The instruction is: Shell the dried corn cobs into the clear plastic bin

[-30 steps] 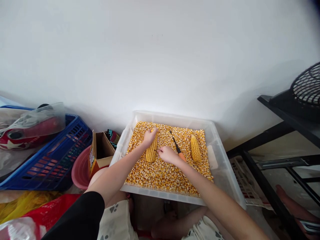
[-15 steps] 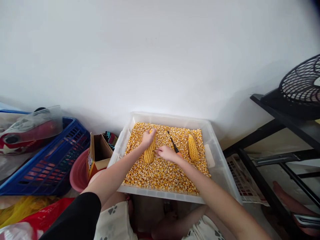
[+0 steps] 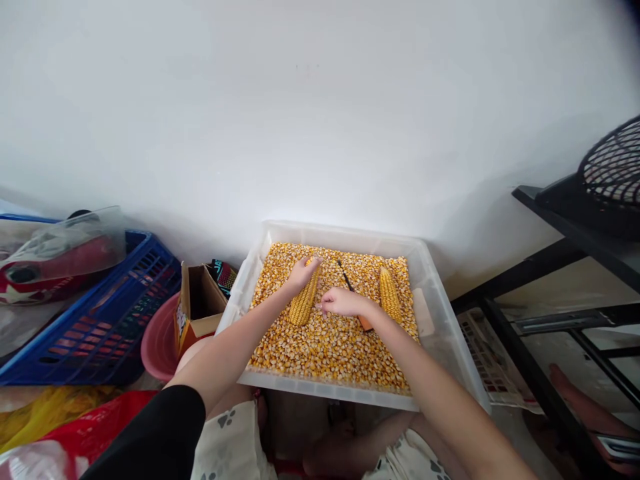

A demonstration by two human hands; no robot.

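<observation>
My left hand is closed around the upper end of a yellow corn cob, which slants over a bed of loose corn kernels. Just right of that cob is my right hand, its fingers pinched together; what is between them, if anything, is too small to make out. Partly covered by the right hand and forearm lies a thin dark tool with an orange handle. Another corn cob rests on the kernels to the right. All of this is inside a translucent plastic bin.
To the left stand an open cardboard box, a pink basin and a blue plastic crate. A black metal frame holding a fan is at the right, with a person's foot behind it. A white wall rises behind the bin.
The cob in my left hand has tilted, its top swinging slightly right. My right hand has shifted a little right and up, with its fingers now slightly apart from the cob.
</observation>
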